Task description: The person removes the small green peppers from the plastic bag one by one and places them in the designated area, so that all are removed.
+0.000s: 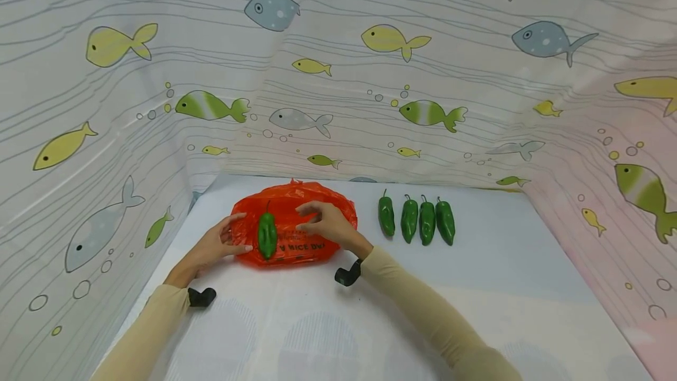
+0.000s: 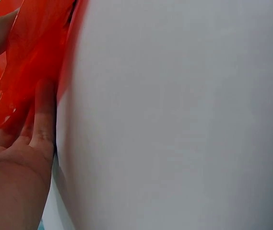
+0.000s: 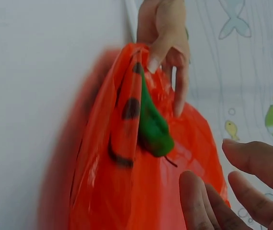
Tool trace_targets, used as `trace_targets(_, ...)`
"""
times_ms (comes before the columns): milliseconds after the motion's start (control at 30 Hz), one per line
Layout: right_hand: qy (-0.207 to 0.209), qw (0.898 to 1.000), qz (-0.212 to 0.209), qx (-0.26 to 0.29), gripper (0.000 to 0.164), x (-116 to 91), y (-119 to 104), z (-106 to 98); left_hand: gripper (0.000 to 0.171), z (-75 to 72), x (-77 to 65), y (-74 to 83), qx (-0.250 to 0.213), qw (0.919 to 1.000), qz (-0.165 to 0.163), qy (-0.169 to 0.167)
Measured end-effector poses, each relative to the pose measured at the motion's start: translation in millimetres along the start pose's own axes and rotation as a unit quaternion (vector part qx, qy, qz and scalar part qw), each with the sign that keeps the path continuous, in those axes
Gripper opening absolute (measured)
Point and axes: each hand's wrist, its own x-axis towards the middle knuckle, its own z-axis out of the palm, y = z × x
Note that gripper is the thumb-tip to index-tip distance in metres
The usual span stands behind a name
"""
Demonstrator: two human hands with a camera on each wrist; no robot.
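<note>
A red plastic bag (image 1: 296, 251) with dark printing lies spread on the table, with one green pepper (image 1: 267, 237) on its left part. In the right wrist view a printed fold of film hides one side of that pepper (image 3: 153, 127). My left hand (image 1: 214, 246) is at the bag's left edge, thumb and fingers apart; in the left wrist view red film lies over its fingertips (image 2: 45, 98). Above the bag's right part is my right hand (image 1: 333, 225), fingers loosely bent and apart, with nothing between them.
Several more green peppers (image 1: 427, 222) lie side by side to the right of the bag. The white table (image 1: 508, 251) is enclosed at the back and sides by fish-print sheets (image 1: 338, 93). A black strap piece (image 1: 348, 275) sits at my right wrist.
</note>
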Motion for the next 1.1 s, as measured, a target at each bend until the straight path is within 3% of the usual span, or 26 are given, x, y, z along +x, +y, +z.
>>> trace_targets(300, -0.024, 0.999, 0.02, 0.023, 0.051, 14.5, -7.0, 19.7, 0.093, -0.5, 0.1, -0.3, -0.005, 1.0, -0.001, -0.002)
trace_targets(667, -0.046, 0.99, 0.071, 0.109, 0.053, 32.3, -16.3, 28.1, 0.092, -0.5, -0.5, 0.4, -0.002, 1.0, -0.001, -0.003)
trace_targets(933, -0.042, 0.989, 0.082, 0.12, 0.054, 43.8, -17.7, 38.0, 0.09, -0.9, -0.9, 0.4, 0.0, 1.0, -0.001, -0.005)
trace_targets(1100, -0.019, 0.991, 0.094, 0.089, 0.051, 48.5, -18.0, 46.7, 0.091, -1.4, -1.9, 1.3, -0.002, 1.0, -0.001, -0.005)
